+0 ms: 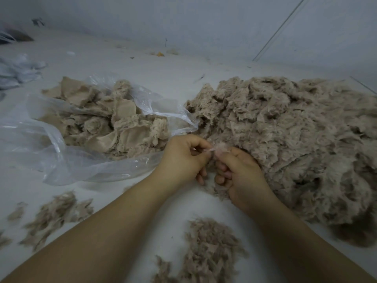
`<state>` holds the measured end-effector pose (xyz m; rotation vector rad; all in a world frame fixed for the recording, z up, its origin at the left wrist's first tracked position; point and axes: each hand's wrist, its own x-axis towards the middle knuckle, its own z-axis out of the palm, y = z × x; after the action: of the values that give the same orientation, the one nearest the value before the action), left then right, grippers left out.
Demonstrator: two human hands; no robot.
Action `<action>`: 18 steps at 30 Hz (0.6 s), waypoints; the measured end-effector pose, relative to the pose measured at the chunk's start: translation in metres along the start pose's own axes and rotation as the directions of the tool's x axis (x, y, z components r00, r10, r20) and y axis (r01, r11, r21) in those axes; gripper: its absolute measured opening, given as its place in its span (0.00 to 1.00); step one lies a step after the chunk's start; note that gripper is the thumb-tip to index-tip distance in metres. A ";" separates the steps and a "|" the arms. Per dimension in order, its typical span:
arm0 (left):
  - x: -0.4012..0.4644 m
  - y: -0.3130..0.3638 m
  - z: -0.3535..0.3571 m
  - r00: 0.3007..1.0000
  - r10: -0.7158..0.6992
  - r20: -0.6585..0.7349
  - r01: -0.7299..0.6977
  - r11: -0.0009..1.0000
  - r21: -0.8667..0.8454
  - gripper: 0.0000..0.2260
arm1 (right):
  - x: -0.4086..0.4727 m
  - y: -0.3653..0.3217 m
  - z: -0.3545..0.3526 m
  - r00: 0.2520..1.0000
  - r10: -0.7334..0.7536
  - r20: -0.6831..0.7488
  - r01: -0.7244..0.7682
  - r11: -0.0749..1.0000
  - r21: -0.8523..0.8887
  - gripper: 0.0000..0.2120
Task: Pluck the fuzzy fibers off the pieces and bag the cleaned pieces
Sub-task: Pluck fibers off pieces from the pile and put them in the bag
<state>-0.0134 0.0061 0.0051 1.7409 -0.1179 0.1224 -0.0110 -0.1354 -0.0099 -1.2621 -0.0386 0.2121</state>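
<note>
A big heap of fuzzy beige pieces (289, 135) fills the right side of the white surface. Left of it lies an open clear plastic bag (47, 152) holding cleaned beige pieces (114, 123). At the heap's near left edge my two hands meet over one small fuzzy piece (219, 149). My right hand (242, 176) grips that piece with curled fingers. My left hand (183, 160) pinches a tuft of its fibers between thumb and forefinger. Most of the piece is hidden inside my right hand.
Plucked fibers lie in loose piles on the surface: one between my forearms (208, 254) and one at the near left (55, 215). Crumpled grey plastic (18, 72) sits at the far left. A wall (183, 21) bounds the far side.
</note>
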 end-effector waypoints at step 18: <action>0.004 0.005 -0.011 0.997 -0.071 -0.037 0.062 0.979 -0.196 0.05 | 0.002 0.005 -0.006 1.000 0.003 0.000 -0.003 0.997 -0.075 0.19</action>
<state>-0.0108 0.0162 0.0127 1.5443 -0.0373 0.0969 -0.0090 -0.1388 -0.0168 -1.3373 -0.0450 0.2145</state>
